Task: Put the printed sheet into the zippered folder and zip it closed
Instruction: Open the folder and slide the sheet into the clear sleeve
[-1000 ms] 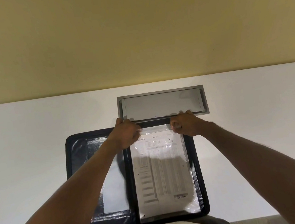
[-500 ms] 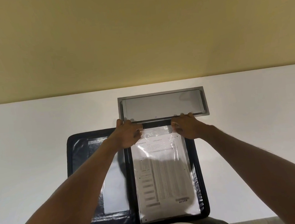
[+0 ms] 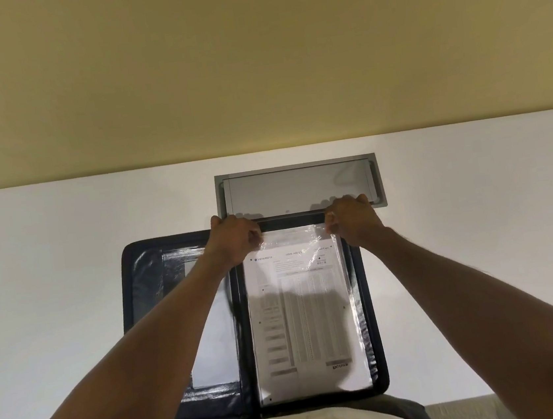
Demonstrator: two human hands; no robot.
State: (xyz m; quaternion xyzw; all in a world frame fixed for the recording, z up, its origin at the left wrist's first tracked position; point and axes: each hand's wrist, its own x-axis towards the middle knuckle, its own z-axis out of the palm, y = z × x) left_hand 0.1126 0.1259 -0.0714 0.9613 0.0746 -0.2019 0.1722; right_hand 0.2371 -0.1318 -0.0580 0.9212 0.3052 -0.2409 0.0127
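A black zippered folder lies open flat on the white table, its near edge at my lap. On its right half sits a clear plastic sleeve with the printed sheet inside, printed side up. My left hand pinches the sleeve's top left corner. My right hand pinches its top right corner. The sheet's top edge lies a little below the sleeve's opening. My left forearm covers part of the folder's left half, where a pale sheet shows in a pocket.
A grey metal cable hatch is set flush into the white table just beyond the folder's top edge. A yellow wall rises behind the table. My lap shows at the bottom edge.
The printed sheet has slid down deeper into the clear sleeve. Both hands stayed at the sleeve's top corners, moving slightly apart.
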